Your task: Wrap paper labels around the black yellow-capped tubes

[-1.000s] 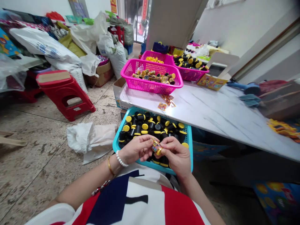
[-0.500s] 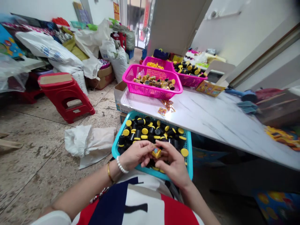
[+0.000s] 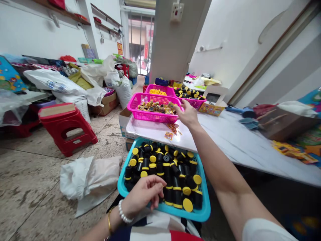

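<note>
From my end of the feed, I have a wrapped canister (image 3: pixel 172 105) at the fingertips of the right hand (image 3: pixel 188 114), over the right side of the front pink basket (image 3: pixel 150 116); the fingers are narrowed around it, but I cannot tell whether they grip it. In that basket I see a loose heap of gold-labelled canisters (image 3: pixel 154 108), lying at all angles. The left hand (image 3: pixel 144 193) hangs over the near edge of the turquoise basket (image 3: pixel 187 216), fingers half curled and thumb close to the index finger; I cannot tell whether anything is tucked inside. Black canisters with yellow lids (image 3: pixel 175 182) cover that basket's floor, some upright, some on their sides. Behind the front basket I make out another pink basket (image 3: pixel 173 91) with small yellow pieces (image 3: pixel 157 92), and to its right a third pink basket (image 3: pixel 194 103) piled with more black-and-yellow canisters (image 3: pixel 187 92). Beside that one is a printed box (image 3: pixel 211 109), standing on the marbled table (image 3: pixel 225 134). Orange packets (image 3: pixel 168 135) lie just in front of the front basket.
</note>
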`<state>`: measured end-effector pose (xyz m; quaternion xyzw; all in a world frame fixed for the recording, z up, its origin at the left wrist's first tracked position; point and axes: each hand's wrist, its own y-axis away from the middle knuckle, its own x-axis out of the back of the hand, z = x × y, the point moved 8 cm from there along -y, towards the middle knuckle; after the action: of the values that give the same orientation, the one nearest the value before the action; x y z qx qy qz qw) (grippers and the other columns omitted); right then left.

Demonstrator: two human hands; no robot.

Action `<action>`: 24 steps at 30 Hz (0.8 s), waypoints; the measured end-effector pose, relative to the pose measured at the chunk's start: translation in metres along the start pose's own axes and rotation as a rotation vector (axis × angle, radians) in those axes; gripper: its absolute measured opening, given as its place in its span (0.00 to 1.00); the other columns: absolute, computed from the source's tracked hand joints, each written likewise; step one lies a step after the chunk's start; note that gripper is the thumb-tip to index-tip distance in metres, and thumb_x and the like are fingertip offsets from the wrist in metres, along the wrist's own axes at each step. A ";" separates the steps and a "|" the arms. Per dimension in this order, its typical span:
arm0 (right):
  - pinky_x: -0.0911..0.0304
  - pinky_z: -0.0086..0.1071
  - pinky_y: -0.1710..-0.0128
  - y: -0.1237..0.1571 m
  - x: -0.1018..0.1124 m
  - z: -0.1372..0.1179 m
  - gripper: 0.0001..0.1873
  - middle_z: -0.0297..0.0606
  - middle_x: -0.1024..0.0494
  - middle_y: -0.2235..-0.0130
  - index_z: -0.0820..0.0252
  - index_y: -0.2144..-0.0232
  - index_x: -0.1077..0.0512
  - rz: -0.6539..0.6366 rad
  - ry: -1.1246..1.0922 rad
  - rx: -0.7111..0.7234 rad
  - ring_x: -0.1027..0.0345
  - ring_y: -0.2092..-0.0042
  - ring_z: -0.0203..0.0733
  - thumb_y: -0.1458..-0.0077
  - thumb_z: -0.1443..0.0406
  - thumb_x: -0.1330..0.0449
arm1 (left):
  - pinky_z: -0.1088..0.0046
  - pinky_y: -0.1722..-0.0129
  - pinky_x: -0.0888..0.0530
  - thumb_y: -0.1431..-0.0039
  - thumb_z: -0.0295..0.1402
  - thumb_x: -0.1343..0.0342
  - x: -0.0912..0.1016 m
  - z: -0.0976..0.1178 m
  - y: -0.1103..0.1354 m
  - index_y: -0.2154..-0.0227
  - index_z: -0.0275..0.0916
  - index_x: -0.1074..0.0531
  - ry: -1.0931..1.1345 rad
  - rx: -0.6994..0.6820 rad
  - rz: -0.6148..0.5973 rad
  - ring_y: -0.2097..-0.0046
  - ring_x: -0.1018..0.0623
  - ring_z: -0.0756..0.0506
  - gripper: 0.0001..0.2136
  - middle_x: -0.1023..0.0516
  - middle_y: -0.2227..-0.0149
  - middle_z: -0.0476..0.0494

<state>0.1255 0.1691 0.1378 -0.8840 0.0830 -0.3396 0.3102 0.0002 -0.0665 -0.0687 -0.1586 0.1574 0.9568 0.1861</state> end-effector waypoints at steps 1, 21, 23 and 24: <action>0.31 0.39 0.60 0.006 -0.002 -0.004 0.27 0.48 0.20 0.55 0.66 0.47 0.31 0.020 0.066 0.039 0.25 0.62 0.45 0.44 0.57 0.41 | 0.82 0.85 0.37 0.43 0.45 0.43 0.005 0.003 0.003 0.61 0.33 0.28 -0.014 -0.016 0.030 0.82 0.31 0.56 0.18 0.27 0.73 0.48; 0.41 0.30 0.68 0.085 -0.061 0.058 0.08 0.40 0.19 0.69 0.58 0.72 0.21 -0.257 0.345 -0.002 0.29 0.66 0.42 0.46 0.62 0.40 | 0.84 0.85 0.42 0.47 0.45 0.39 0.041 0.051 -0.036 0.66 0.33 0.27 -0.059 -0.156 0.252 0.82 0.34 0.57 0.17 0.29 0.76 0.51; 0.41 0.30 0.67 0.088 -0.057 0.055 0.08 0.40 0.20 0.68 0.60 0.72 0.22 -0.226 0.321 0.011 0.29 0.66 0.42 0.45 0.64 0.40 | 0.84 0.86 0.42 0.50 0.45 0.37 0.045 0.054 -0.037 0.67 0.33 0.27 -0.021 -0.160 0.281 0.82 0.34 0.58 0.18 0.29 0.77 0.51; 0.41 0.30 0.66 0.090 -0.054 0.051 0.08 0.40 0.20 0.69 0.60 0.73 0.22 -0.212 0.304 0.028 0.29 0.66 0.41 0.45 0.65 0.40 | 0.84 0.86 0.42 0.51 0.44 0.36 0.048 0.057 -0.038 0.67 0.33 0.27 0.006 -0.165 0.295 0.82 0.34 0.58 0.18 0.29 0.77 0.51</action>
<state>0.1235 0.1421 0.0238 -0.8218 0.0308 -0.5014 0.2689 -0.0403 0.0026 -0.0436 -0.1512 0.1004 0.9830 0.0294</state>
